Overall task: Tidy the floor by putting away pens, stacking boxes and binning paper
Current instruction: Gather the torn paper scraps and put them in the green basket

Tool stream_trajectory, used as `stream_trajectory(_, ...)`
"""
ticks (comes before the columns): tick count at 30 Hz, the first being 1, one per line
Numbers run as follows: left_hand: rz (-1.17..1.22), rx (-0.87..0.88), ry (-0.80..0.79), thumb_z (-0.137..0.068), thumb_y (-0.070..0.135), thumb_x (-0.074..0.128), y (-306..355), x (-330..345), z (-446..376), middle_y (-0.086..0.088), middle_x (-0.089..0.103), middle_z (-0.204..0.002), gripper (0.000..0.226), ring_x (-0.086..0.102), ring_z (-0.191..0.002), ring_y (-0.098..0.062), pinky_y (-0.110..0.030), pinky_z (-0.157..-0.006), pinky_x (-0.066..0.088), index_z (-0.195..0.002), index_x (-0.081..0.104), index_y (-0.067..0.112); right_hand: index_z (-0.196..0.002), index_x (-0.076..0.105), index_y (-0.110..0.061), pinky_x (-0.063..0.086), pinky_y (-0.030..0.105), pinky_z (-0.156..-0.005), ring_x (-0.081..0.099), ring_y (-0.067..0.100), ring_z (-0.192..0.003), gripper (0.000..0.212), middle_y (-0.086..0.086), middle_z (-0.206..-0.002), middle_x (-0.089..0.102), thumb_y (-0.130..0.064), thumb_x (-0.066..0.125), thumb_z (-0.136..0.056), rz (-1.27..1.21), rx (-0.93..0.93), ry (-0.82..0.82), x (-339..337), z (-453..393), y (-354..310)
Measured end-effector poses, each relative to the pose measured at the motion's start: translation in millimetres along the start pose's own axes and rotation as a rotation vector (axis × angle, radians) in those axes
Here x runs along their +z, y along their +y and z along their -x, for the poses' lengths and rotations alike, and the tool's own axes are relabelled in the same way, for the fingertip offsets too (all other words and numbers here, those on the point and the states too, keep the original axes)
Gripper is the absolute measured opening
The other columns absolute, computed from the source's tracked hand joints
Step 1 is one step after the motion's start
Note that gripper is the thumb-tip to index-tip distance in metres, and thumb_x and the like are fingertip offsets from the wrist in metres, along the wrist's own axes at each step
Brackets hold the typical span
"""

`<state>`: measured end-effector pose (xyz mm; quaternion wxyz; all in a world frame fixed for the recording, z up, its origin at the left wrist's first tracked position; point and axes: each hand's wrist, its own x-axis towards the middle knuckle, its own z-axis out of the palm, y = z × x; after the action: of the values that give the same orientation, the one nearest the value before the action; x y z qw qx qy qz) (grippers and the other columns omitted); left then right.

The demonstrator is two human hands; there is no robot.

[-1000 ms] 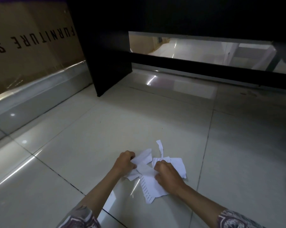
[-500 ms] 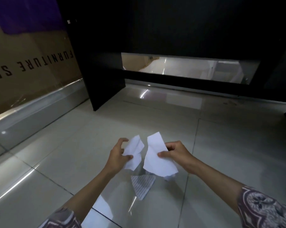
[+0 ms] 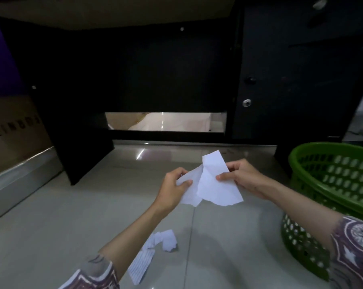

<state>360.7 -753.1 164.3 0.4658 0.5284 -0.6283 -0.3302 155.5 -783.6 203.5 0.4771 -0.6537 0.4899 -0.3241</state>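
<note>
Both hands are raised above the tiled floor, each holding torn white paper. My left hand (image 3: 173, 187) grips a smaller torn piece (image 3: 190, 191) between thumb and fingers. My right hand (image 3: 243, 178) pinches a larger torn sheet (image 3: 215, 182) by its right edge; the two pieces overlap in the middle. Below my left forearm, more paper scraps (image 3: 166, 239) and a lined slip (image 3: 142, 263) lie on the floor. A green perforated plastic basket (image 3: 341, 174) stands at the right, just beyond my right forearm.
A black desk panel (image 3: 155, 76) with a low gap fills the far side, and its side panel (image 3: 80, 159) comes down to the floor at the left. A brown printed carton (image 3: 11, 130) leans behind a grey skirting at the far left. Glossy floor tiles (image 3: 72, 215) spread around.
Both hands lifted off the floor with torn paper pieces and rose higher. The view swung up and right, bringing the green basket into sight. Some scraps stayed on the floor.
</note>
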Motion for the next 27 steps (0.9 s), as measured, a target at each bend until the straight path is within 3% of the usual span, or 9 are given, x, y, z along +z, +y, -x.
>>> stream_trajectory(5,0.055,0.061,-0.062,-0.088,0.001,0.052,51,56,-19,-0.001,0.050,-0.067,0.015,0.045,-0.061,-0.013,-0.016,-0.052,0.037,-0.074,0.052,0.006,-0.095,0.069,-0.009,0.052,0.027,-0.061,0.069,0.018,-0.077,0.013,0.004,-0.088,0.072,-0.010,0.065,-0.082,-0.019,-0.008,0.235,-64,37,-10)
stream_trajectory(9,0.094,0.097,-0.174,-0.093,0.004,0.042,100,112,-31,-0.004,0.052,-0.075,0.016,0.048,-0.065,-0.014,-0.022,-0.055,0.036,-0.081,0.052,0.006,-0.089,0.064,-0.012,0.046,0.026,-0.058,0.061,0.013,-0.074,0.004,-0.004,-0.083,0.064,-0.011,0.062,-0.086,0.077,-0.109,0.535,-116,72,-13)
stream_trajectory(12,0.134,0.099,-0.247,-0.094,0.004,0.038,125,148,-38,-0.009,0.053,-0.079,0.017,0.051,-0.069,-0.021,-0.028,-0.059,0.040,-0.088,0.054,0.004,-0.087,0.064,-0.002,0.041,0.027,-0.057,0.057,0.017,-0.072,0.008,0.004,-0.080,0.062,-0.008,0.058,-0.087,0.145,-0.138,0.734,-144,86,-5)
stream_trajectory(16,0.157,-0.008,-0.367,-0.097,0.011,0.037,148,198,-40,-0.007,0.054,-0.077,0.017,0.051,-0.058,-0.016,-0.024,-0.046,0.043,-0.093,0.052,0.006,-0.088,0.064,0.003,0.034,0.024,-0.054,0.054,0.022,-0.071,0.014,0.010,-0.083,0.061,-0.007,0.054,-0.089,0.240,-0.033,0.915,-173,102,20)
stream_trajectory(21,0.165,-0.070,-0.502,-0.096,0.024,0.047,163,229,-43,-0.007,0.053,-0.105,0.036,0.056,-0.063,-0.012,-0.022,-0.049,0.048,-0.126,0.047,0.004,-0.091,0.059,0.011,0.033,0.028,-0.057,0.054,0.032,-0.076,0.018,0.021,-0.083,0.058,-0.006,0.053,-0.089,0.310,0.109,1.014,-195,112,47)
stream_trajectory(25,0.194,-0.039,-0.552,-0.095,0.026,0.049,159,230,-46,-0.006,0.052,-0.122,0.046,0.064,-0.083,-0.017,-0.023,-0.056,0.051,-0.137,0.038,0.011,-0.101,0.059,-0.006,0.049,0.036,-0.078,0.057,0.027,-0.092,0.020,0.015,-0.109,0.057,-0.017,0.062,-0.086,0.348,0.146,0.997,-200,113,55)
stream_trajectory(27,0.186,-0.014,-0.520,-0.095,0.026,0.049,154,226,-47,-0.005,0.053,-0.125,0.045,0.064,-0.091,-0.019,-0.024,-0.060,0.052,-0.137,0.039,0.013,-0.106,0.057,-0.009,0.050,0.036,-0.079,0.058,0.028,-0.094,0.021,0.014,-0.116,0.054,-0.017,0.061,-0.086,0.338,0.155,0.987,-201,113,57)
